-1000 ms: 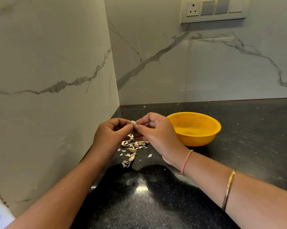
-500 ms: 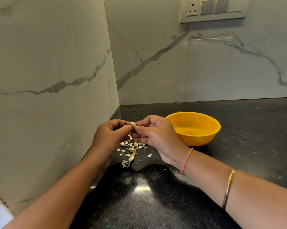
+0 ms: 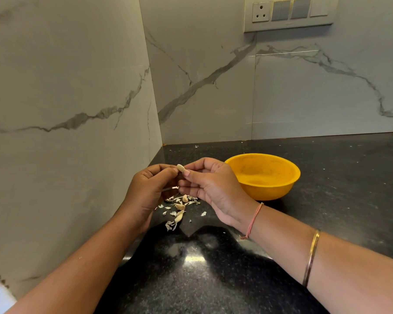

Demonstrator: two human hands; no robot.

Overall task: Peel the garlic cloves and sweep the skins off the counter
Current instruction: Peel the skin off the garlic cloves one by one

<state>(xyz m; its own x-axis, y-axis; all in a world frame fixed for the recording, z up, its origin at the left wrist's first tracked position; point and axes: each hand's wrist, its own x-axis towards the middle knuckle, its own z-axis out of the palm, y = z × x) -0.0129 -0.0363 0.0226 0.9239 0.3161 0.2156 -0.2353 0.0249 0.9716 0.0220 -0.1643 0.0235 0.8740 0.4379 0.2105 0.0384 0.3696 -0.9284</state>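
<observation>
Garlic clove, small and pale, is held up over the desk close to the corner of the room, pinched between the fingertips of both hands.

Two grey-veined marble-look panels meet at that corner. These are the left wall and the back wall, which carries a switch plate with a socket high up. Below them lies the dark speckled desk, glossy, with a bright reflection near its front. A yellow-orange bowl stands upright on it, just beside the hands on their right.

The left hand comes in from the lower left with its fingers curled and its thumb and forefinger on the clove. The right hand comes in from the right, also curled, and nips the clove's other side. The two hands are together, meeting at the fingertips around it.

On the desk directly beneath them lies a loose scatter of garlic skins, papery flakes and strips. One or two plumper pieces lie among them, and I cannot tell whether those are cloves. One stray flake lies a little to the right of the heap.

A gold bangle rings the right forearm, and a thin pink thread band circles the right wrist.
</observation>
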